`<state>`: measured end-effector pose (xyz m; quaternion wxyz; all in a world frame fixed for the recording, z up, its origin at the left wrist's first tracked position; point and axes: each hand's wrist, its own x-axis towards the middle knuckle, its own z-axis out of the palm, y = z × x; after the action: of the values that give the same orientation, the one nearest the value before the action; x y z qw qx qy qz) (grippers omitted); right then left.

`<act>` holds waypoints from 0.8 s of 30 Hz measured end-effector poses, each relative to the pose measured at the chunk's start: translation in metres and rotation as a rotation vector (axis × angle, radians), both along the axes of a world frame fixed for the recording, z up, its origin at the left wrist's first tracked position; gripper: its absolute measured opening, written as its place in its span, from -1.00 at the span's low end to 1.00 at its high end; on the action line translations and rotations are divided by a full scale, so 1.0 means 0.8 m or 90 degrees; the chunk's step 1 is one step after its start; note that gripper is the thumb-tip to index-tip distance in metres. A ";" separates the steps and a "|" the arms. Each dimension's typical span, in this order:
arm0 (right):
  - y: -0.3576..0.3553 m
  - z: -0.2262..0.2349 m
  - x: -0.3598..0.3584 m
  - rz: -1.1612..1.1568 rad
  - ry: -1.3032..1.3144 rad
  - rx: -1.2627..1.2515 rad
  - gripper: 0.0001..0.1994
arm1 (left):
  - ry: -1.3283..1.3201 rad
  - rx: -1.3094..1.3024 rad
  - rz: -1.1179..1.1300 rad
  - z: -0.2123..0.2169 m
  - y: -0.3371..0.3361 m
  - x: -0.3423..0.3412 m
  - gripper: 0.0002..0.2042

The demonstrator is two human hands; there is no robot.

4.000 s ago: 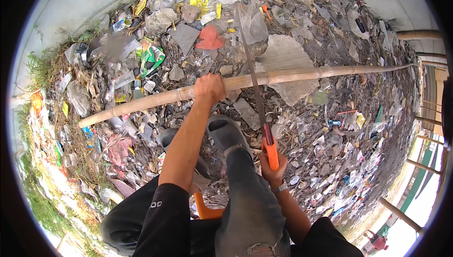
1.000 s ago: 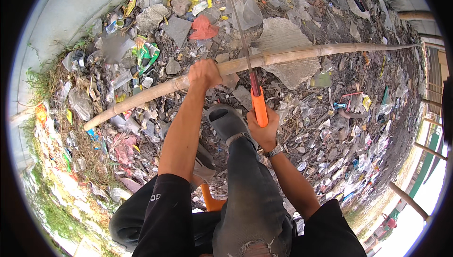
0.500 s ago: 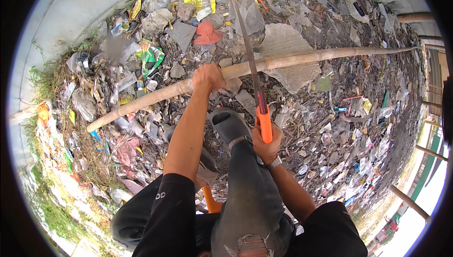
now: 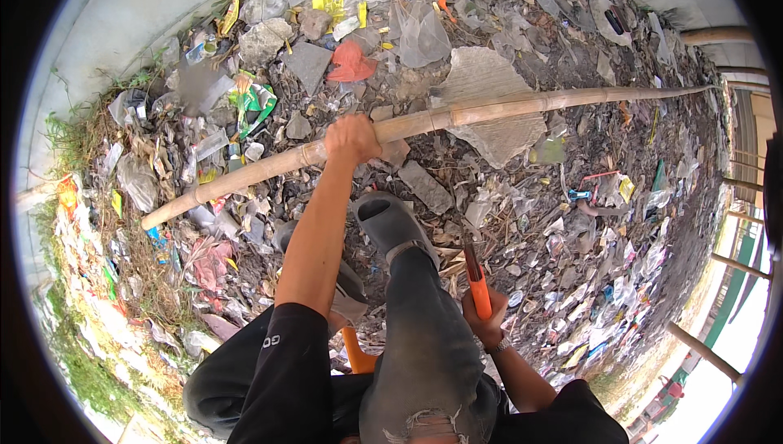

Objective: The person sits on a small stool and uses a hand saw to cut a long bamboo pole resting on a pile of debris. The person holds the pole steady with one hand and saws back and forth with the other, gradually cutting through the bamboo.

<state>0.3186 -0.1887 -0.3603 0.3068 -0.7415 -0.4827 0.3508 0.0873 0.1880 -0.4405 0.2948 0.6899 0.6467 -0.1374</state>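
Grips a bamboo pole (image 4: 465, 112) with the left hand (image 4: 352, 139) — closed over it from above, with the knuckles uppermost. Holds a saw (image 4: 475, 274) by its orange handle (image 4: 482, 301) in the right hand (image 4: 487, 318), closed around it. Shows only a short dark stretch of blade (image 4: 471, 256) beyond the handle; cannot tell the position of the tip from this view. Locate the pole crosswise ahead of the body, from the near left to the far right, passing over a broad, flat concrete slab (image 4: 477, 77). Note just short of the pole a grey clog (image 4: 394, 222) on one foot, and between the legs a partly hidden orange object (image 4: 356, 352). Covered all around with dark soil, stones and plastic litter, including a red scrap (image 4: 352, 61) and a green packet (image 4: 259, 106). Bounded at the left and top by a pale wall (image 4: 81, 57); fitted at the right with wooden poles (image 4: 703, 352). Reaches well forward with the left forearm (image 4: 310, 228), nearly straight. Positions the right hand lower and closer to the body — beside the trouser leg (image 4: 424, 322), with a metal-banded watch (image 4: 499, 344) at the wrist.
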 end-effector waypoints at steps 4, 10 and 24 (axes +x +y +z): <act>0.243 -0.033 -0.052 -0.103 0.120 0.112 -0.89 | 0.001 -0.001 -0.022 -0.013 -0.022 -0.001 -0.59; 0.254 -0.037 -0.029 -0.066 0.106 0.115 -0.84 | -0.012 0.018 0.006 -0.023 -0.018 -0.001 -0.62; 0.138 -0.011 -0.038 -0.063 0.175 0.004 -0.87 | -0.016 -0.004 0.003 -0.020 -0.026 -0.001 -0.65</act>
<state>0.2880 -0.0781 -0.3688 0.3893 -0.7082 -0.4001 0.4321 0.0867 0.1676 -0.4568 0.3053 0.6891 0.6441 -0.1304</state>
